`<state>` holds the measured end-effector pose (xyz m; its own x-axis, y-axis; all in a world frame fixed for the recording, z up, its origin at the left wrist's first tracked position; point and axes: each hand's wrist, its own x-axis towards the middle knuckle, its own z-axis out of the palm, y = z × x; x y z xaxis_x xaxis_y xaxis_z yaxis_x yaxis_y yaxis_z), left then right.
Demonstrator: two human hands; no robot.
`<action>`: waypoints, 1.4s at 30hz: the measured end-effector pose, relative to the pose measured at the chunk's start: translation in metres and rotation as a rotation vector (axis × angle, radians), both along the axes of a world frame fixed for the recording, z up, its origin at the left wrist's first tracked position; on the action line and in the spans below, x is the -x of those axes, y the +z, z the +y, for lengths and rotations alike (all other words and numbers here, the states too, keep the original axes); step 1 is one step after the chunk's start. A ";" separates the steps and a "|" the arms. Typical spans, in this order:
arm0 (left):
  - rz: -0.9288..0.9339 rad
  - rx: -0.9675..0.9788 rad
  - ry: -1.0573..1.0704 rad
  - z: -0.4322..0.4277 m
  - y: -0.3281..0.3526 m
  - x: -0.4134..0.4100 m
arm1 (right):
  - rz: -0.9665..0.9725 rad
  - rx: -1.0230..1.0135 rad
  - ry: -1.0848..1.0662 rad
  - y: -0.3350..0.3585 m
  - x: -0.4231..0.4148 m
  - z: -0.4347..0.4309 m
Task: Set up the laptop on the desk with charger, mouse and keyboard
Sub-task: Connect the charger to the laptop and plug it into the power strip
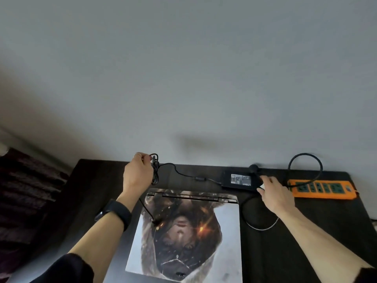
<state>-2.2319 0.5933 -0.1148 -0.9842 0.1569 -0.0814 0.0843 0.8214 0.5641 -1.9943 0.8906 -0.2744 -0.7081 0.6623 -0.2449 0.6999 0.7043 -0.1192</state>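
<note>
The left hand point(137, 173) is closed on a folded bundle of the charger's thin output cable point(155, 170), pinching it between thumb and fingers above the back edge of the dark desk point(98, 180), just behind the closed laptop point(187, 231). One strand of that cable drops from the bundle down past the wrist and ends on the laptop's printed lid, where the plug tip seems to lie, though it is too small to be sure. From the bundle the cable runs right, past a small ferrite lump, into the black power brick point(240, 180), which lies flat on the desk behind the laptop's right corner. The right hand point(275, 193) rests at the brick's right end with fingers spread; whether they actually hold the brick or the thicker mains lead point(306, 160) there cannot be told. That lead loops up and over towards the orange power strip point(322, 188) lying just beside it. To do this step well, the person would probably steady the brick with the right hand while the left shakes the folds loose, so no kink forms and the brick is not dragged. Neither mouse nor keyboard is in view.
</note>
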 end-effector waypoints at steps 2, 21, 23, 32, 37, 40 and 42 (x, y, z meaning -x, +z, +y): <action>-0.163 -0.120 0.042 0.009 -0.003 0.007 | 0.026 -0.018 -0.070 0.000 -0.002 0.001; -1.148 -0.735 -0.206 0.036 0.002 -0.004 | 0.476 1.004 -0.362 0.032 0.057 -0.265; -1.160 -0.743 -0.220 0.027 -0.004 0.005 | 0.556 1.012 -0.458 0.024 0.072 -0.276; -0.685 -0.595 0.031 -0.020 -0.070 0.091 | 0.389 0.732 -0.382 0.011 0.066 -0.255; -0.441 -0.215 -0.073 -0.032 -0.113 0.116 | 0.302 0.463 -0.207 -0.012 0.063 -0.217; -0.264 -0.014 -0.054 -0.023 -0.132 0.107 | 0.386 0.342 -0.168 -0.022 0.086 -0.198; 0.015 0.134 -0.160 -0.020 -0.133 0.094 | 0.408 0.321 -0.123 -0.023 0.100 -0.189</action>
<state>-2.3263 0.5738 -0.2473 -0.9490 0.2997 -0.0980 0.2268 0.8647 0.4481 -2.0942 0.7011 -0.2976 -0.7102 0.6832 -0.1697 0.6264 0.5033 -0.5953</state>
